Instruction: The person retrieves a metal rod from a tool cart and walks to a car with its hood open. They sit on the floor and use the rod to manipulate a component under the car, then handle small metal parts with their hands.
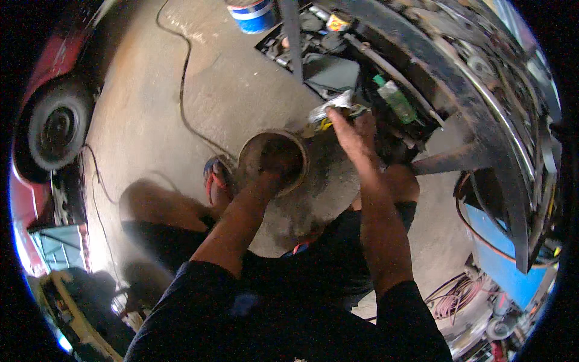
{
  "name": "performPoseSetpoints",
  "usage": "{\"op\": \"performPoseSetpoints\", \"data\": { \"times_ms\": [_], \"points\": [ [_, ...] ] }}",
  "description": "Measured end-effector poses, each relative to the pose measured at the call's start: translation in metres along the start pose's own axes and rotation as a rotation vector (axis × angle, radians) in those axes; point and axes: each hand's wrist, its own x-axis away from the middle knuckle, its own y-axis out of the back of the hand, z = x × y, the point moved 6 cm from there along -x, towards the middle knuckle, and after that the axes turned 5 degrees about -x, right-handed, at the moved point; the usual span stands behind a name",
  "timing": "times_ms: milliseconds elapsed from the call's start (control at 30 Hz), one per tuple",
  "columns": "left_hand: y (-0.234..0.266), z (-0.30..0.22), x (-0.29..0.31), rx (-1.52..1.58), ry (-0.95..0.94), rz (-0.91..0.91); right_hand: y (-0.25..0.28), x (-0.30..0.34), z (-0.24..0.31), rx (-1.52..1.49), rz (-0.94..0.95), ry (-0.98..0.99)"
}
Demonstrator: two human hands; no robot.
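Note:
Between my knees stands a round bucket [244, 151] with a dark inside. My left hand [278, 161] reaches down into it; shadow hides the fingers and anything they touch. To the right of the bucket, my right hand [354, 133] is closed on a crumpled silvery plastic packet [332, 108] with some yellow on it. What the packet contains does not show. Just beyond my right hand, a green-tinted bottle [398, 101] with a green cap lies on a dark low shelf among tools.
A dark metal bench frame [443, 66] rises at the right, with a leg ahead. A blue-and-white pail [253, 17] stands far off. One black cable [183, 90] crosses the concrete floor. A red vehicle's wheel [57, 125] is at left; coiled hose [458, 295] lies at lower right.

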Motion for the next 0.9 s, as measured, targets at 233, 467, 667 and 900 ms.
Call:
{"op": "performPoseSetpoints", "data": {
  "times_ms": [233,467,667,900],
  "points": [
    [0.021,-0.003,0.002,-0.001,-0.088,0.079,-0.006,-0.015,-0.028,0.036,-0.016,0.111],
    [0.124,-0.04,0.026,-0.384,-0.227,0.28,0.005,-0.01,-0.003,-0.116,0.013,0.192],
    [0.171,-0.089,0.084,0.56,-0.474,0.05,0.009,-0.007,0.02,-0.148,-0.048,0.341],
    [0.18,-0.092,0.096,0.449,-0.636,-0.204,0.008,-0.005,0.01,-0.144,0.003,0.14]
  ]
}}
